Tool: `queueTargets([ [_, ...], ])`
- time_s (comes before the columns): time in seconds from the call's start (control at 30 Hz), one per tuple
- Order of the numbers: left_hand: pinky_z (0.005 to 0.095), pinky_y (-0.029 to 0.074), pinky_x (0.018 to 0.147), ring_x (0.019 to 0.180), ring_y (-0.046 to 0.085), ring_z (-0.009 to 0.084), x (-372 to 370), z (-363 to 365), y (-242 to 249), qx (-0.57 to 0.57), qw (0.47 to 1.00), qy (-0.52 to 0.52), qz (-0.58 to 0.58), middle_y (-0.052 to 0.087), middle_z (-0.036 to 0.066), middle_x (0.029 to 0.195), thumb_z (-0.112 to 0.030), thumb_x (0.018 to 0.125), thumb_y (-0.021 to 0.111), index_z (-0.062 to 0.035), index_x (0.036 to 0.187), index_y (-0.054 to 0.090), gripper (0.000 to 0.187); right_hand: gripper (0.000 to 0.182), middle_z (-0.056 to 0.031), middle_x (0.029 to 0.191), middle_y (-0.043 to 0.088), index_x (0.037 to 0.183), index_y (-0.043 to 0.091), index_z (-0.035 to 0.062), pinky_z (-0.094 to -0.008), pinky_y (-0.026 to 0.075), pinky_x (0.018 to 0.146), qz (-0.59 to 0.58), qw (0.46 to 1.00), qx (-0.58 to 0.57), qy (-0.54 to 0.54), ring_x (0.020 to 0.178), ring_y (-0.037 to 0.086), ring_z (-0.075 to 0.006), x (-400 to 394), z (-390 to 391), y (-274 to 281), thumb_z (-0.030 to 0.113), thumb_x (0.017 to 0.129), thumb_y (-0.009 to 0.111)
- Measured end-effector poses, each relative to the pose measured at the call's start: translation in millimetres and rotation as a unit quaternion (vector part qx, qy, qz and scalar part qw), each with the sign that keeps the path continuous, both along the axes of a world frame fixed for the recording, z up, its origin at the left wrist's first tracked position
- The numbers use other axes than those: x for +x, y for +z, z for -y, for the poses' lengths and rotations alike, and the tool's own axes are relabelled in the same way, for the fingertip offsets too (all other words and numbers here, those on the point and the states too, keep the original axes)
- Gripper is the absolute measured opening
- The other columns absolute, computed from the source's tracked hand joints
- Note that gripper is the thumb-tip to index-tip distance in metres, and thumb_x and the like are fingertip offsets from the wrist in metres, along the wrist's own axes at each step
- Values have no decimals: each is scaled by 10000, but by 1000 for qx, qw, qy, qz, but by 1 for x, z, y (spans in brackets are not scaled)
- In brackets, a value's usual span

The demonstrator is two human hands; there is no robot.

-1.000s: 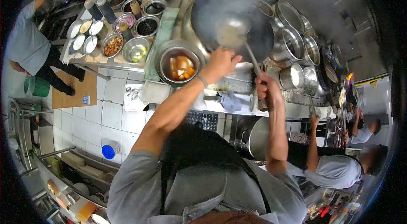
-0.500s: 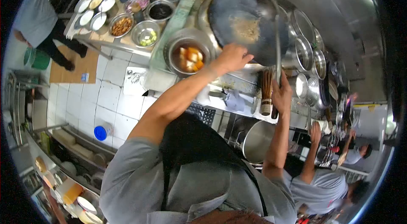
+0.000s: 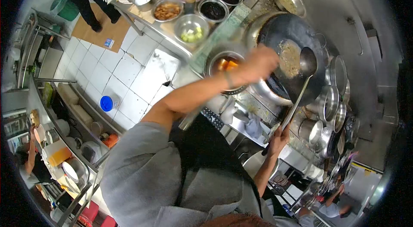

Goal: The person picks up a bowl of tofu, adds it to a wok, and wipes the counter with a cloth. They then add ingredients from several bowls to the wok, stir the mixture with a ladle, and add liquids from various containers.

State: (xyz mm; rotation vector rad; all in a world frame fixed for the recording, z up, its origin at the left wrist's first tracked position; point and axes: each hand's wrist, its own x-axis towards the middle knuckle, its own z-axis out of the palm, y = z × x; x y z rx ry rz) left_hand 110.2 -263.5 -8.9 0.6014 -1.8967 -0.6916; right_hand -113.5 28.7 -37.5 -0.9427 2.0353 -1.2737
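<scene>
My left hand [image 3: 263, 61], blurred and with its fingers curled, is at the near left edge of a dark wok [image 3: 312, 85]; whatever it grips is hidden. My right hand [image 3: 278, 141] is closed around the long handle of a metal ladle [image 3: 308, 60]. The ladle's bowl rests inside the wok, beside a pale, crumbly or foamy patch of food [image 3: 290, 58]. Partly behind my left forearm is a metal pot [image 3: 211, 65] with orange and white pieces in dark liquid.
Bowls of ingredients, including chopped green pieces [image 3: 192, 29] and dark sauce [image 3: 213, 10], stand at the upper left. Metal pots [image 3: 330, 103] line the right. A blue-lidded tub [image 3: 106, 103] is on the floor. Other people stand at upper left, far left and lower right.
The view has turned, shifting the wok right in the picture. My left hand has curled at the wok's edge. The ladle's bowl now sits lower, beside the food.
</scene>
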Motion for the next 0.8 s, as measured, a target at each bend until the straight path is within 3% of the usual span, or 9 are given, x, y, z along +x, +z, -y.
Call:
queueTargets([
  [0.07, 454, 459, 847, 921, 586, 346, 71, 49, -8, -23, 975, 218, -43, 632, 164, 934, -26, 742, 652, -13, 931, 659, 189, 427, 24, 736, 486, 1380, 457, 42, -214, 379, 440, 84, 996, -15, -14, 531, 430, -47, 27, 17, 29, 212, 1006, 572],
  [0.1, 449, 444, 887, 949, 580, 361, 102, 96, -63, 70, 939, 306, -141, 609, 200, 991, -18, 741, 678, 17, 1024, 616, 292, 365, 32, 709, 462, 1339, 478, 72, -219, 365, 406, 100, 994, -28, -19, 500, 415, -45, 33, 24, 36, 208, 1010, 558],
  [0.17, 469, 448, 903, 1015, 566, 398, 166, 141, -68, 127, 827, 548, -28, 601, 211, 1070, -99, 735, 718, 24, 1052, 616, 355, 192, 21, 707, 455, 1167, 509, 78, -226, 367, 365, 143, 988, -56, -4, 460, 408, -53, 58, 50, 73, 189, 1013, 539],
  [0.23, 470, 459, 910, 1026, 583, 389, 203, 177, -102, 153, 811, 557, 92, 618, 202, 1081, -146, 719, 779, -8, 1079, 629, 413, 207, 4, 733, 470, 1165, 508, 54, -230, 372, 361, 179, 980, -79, 36, 455, 412, -59, 77, 80, 97, 182, 1006, 545],
  [0.33, 467, 480, 898, 1047, 607, 365, 213, 191, -116, 144, 870, 468, 55, 639, 188, 1108, -170, 714, 807, -54, 1106, 642, 441, 243, -27, 781, 496, 1165, 496, 13, -233, 373, 348, 213, 972, -68, 67, 446, 415, -63, 105, 136, 123, 169, 989, 556],
  [0.43, 451, 471, 918, 1048, 607, 357, 214, 198, -117, 203, 862, 459, 63, 659, 188, 1114, -189, 701, 843, -4, 1173, 579, 572, 319, -11, 767, 513, 1243, 529, -6, -231, 370, 358, 268, 954, -31, 133, 451, 446, -76, 119, 203, 115, 147, 967, 573],
  [0.53, 399, 520, 859, 970, 669, 294, 226, 204, -124, 174, 909, 370, -85, 686, 137, 1079, -126, 718, 826, -82, 1108, 662, 425, 342, -19, 736, 534, 1269, 551, -21, -251, 375, 369, 226, 955, 35, 190, 454, 468, -85, 135, 266, 80, 130, 963, 572],
  [0.6, 360, 525, 839, 919, 671, 239, 231, 179, -79, 169, 922, 323, -134, 700, 103, 1043, -98, 734, 823, -75, 1118, 664, 417, 350, -30, 708, 533, 1278, 555, -27, -268, 388, 369, 114, 965, 45, 230, 447, 489, -103, 154, 299, 62, 107, 956, 569],
  [0.8, 274, 524, 804, 933, 639, 141, 268, 94, -20, 155, 918, 327, -161, 692, 83, 1060, -45, 793, 800, 15, 1178, 624, 427, 298, -57, 733, 551, 1210, 591, -35, -281, 400, 386, 93, 957, 63, 267, 448, 514, -121, 173, 347, 19, 66, 931, 563],
])
